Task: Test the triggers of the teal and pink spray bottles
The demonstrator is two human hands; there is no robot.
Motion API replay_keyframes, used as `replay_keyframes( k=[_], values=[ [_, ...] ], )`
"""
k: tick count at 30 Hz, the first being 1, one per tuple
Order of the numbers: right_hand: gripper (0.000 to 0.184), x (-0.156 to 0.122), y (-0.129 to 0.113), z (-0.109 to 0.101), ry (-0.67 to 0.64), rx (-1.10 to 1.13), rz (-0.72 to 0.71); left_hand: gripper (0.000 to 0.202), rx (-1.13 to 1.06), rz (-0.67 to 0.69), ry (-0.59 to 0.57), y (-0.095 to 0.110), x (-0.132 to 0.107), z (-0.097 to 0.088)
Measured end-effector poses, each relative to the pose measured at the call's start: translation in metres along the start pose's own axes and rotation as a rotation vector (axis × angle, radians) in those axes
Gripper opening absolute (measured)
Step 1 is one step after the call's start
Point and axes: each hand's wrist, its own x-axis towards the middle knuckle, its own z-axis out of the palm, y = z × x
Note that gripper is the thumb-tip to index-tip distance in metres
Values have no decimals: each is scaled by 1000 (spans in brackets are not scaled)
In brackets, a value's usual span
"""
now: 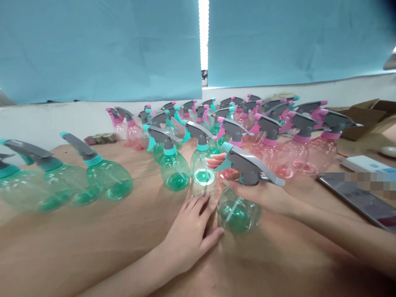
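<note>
A green spray bottle (239, 216) is held by the right hand (266, 196), which is wrapped around its neck; whether its base touches the table (117, 251) cannot be told. Just left of this bottle, the left hand (188, 227) is laid palm down on the table, fingers slightly spread. Beyond the bottle, pink bottles (299, 156) and green bottles (175, 171) are crowded together; well to its left, three tilted bottles (66, 183) are seen. To its right, a phone (355, 200) is placed.
</note>
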Motion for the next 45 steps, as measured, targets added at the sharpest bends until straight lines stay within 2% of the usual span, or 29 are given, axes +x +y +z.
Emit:
replay_keyframes(
  k=[4,11,20,31,35,39,45],
  values=[
    [49,1,-3,1,11,-21,-33,44,0,0,-2,-1,0,1],
    [42,0,-1,0,-12,9,-1,43,-12,2,14,-1,0,1],
    [48,0,-2,1,-21,47,2,44,3,-1,-5,0,0,0],
    [52,0,1,-1,-27,-51,-23,45,9,-4,-16,0,0,0],
    [54,0,2,-2,-72,-68,15,44,16,-10,-24,0,0,-1],
    [47,1,-2,-4,-85,-53,23,45,13,-6,-12,0,0,-1],
    [23,-1,-9,-6,-79,48,13,46,18,-14,-27,0,0,-1]
  ],
)
